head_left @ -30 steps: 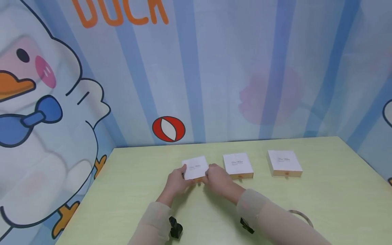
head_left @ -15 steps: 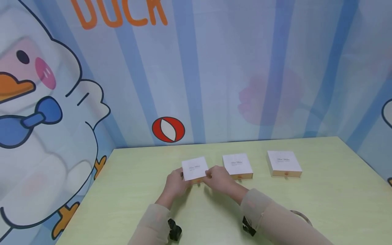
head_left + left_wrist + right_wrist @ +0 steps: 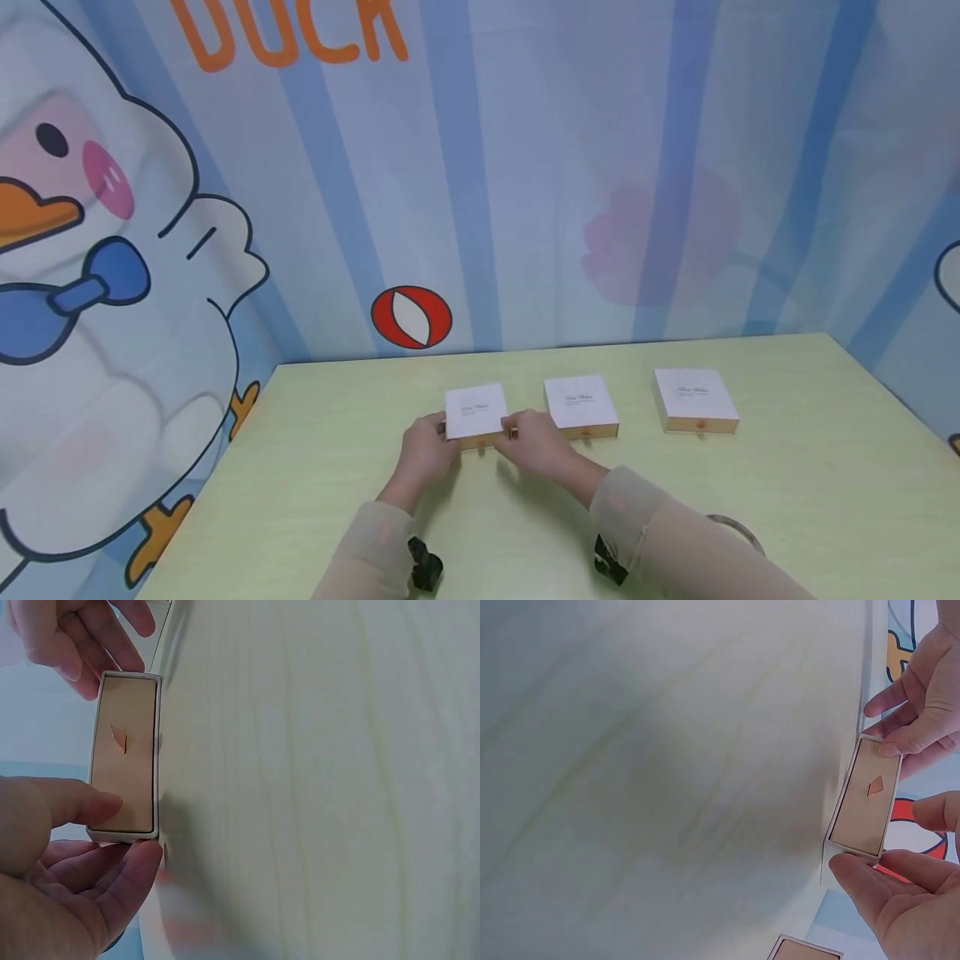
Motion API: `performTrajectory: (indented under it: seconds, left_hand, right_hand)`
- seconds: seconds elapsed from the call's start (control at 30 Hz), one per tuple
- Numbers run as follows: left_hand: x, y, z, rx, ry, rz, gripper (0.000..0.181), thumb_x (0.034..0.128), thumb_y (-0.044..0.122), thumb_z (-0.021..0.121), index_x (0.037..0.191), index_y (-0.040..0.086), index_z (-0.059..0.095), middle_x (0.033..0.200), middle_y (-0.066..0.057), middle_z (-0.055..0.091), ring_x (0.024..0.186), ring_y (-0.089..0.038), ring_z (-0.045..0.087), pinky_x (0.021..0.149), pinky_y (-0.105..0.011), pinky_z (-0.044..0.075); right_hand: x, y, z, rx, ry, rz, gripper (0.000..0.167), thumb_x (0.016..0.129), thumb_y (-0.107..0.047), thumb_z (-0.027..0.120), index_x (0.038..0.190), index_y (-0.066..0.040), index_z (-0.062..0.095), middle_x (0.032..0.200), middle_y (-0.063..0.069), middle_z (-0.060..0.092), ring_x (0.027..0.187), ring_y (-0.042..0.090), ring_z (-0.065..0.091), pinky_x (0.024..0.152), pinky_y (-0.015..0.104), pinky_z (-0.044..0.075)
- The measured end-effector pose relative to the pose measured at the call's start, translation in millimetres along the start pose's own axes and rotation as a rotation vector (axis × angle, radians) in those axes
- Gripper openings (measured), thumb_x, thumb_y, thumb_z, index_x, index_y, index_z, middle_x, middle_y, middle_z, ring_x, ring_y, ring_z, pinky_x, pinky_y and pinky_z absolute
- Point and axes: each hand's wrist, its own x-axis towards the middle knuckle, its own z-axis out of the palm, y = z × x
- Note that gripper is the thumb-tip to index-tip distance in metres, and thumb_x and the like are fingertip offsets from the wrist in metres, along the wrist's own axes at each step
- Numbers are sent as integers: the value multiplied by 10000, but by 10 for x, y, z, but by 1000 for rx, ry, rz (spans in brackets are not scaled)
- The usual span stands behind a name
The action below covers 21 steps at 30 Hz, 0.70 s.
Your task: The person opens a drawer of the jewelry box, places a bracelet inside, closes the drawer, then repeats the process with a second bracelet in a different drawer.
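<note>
A small white drawer box (image 3: 474,410) with printed lettering on top sits leftmost in a row on the table. Its tan drawer front (image 3: 135,772) is pushed in, and an orange pull tab (image 3: 876,786) sticks out of it. My left hand (image 3: 424,454) holds the box's left end, thumb on the drawer front and fingers along the side. At the other end, my right hand (image 3: 538,447) touches the side with its fingertips. Its thumb stands off the box in the right wrist view. To the right stands a matching middle box (image 3: 581,402).
Another matching box (image 3: 696,396) stands farther right, with a gap between it and the middle one. Part of a grey ring-shaped item (image 3: 738,529) shows beside the right sleeve. The pale table (image 3: 337,417) ends at a printed duck backdrop (image 3: 540,167).
The leftmost box has turned slightly and now lies squarer to the row. Both hands have shifted a little with it, and the right hand's grip has loosened.
</note>
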Motion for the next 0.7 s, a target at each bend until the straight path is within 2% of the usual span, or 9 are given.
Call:
performTrajectory:
  seconds: [0.13, 0.23, 0.27, 0.33, 0.4, 0.5, 0.7]
  left_hand:
    - [-7, -6, 0, -12, 22, 6, 416, 844, -13, 585, 1258, 24, 599, 1237, -179, 627, 991, -195, 577, 723, -280, 482]
    - [-12, -9, -4, -8, 40, 17, 406, 842, -14, 586, 1245, 26, 610, 1217, -179, 638, 984, -196, 583, 719, -289, 487]
    - [-12, -10, -5, -3, 45, 21, 397, 844, -13, 587, 1238, 27, 616, 1212, -178, 641, 990, -193, 586, 732, -290, 490]
    - [-7, -12, -9, -1, 55, 23, 393, 841, -19, 585, 1230, 27, 622, 1201, -178, 648, 981, -194, 585, 734, -290, 486]
    - [-2, -12, -11, -4, 62, 17, 403, 836, -30, 576, 1231, 30, 622, 1198, -177, 649, 987, -197, 588, 722, -283, 485]
    - [5, -15, -13, -6, 79, 14, 426, 815, -50, 565, 1231, 25, 620, 1191, -178, 652, 994, -215, 597, 715, -290, 485]
    - [-1, -21, -18, 14, 100, 6, 457, 811, -62, 530, 1263, -15, 576, 1276, -202, 592, 1129, -298, 573, 859, -392, 506]
  right_hand:
    - [-16, -15, 2, 17, -12, 9, 411, 843, -111, 547, 1207, 73, 599, 1174, 218, 648, 433, 68, 312, 431, 199, 299]
    - [-18, -20, 11, 16, -20, 15, 437, 836, -125, 543, 1227, 65, 587, 930, 164, 719, 396, 54, 235, 393, 186, 256]
    - [-18, -22, 14, 16, -22, 18, 444, 833, -130, 543, 1232, 61, 584, 824, 136, 712, 389, 52, 219, 385, 184, 244]
    - [-21, -28, 17, 10, -23, 12, 451, 831, -137, 550, 1236, 60, 582, 719, 97, 667, 388, 50, 221, 380, 182, 239]
    - [-21, -29, 25, 7, -22, 3, 455, 830, -140, 555, 1237, 62, 579, 774, 118, 677, 392, 52, 228, 381, 182, 238]
    - [-18, -25, 42, -1, -18, -15, 460, 829, -140, 552, 1240, 65, 575, 1023, 167, 692, 399, 55, 233, 387, 182, 240]
    - [-14, -31, 67, 17, -37, -9, 496, 833, -153, 532, 1284, 54, 542, 1189, 208, 642, 404, 57, 230, 398, 194, 252]
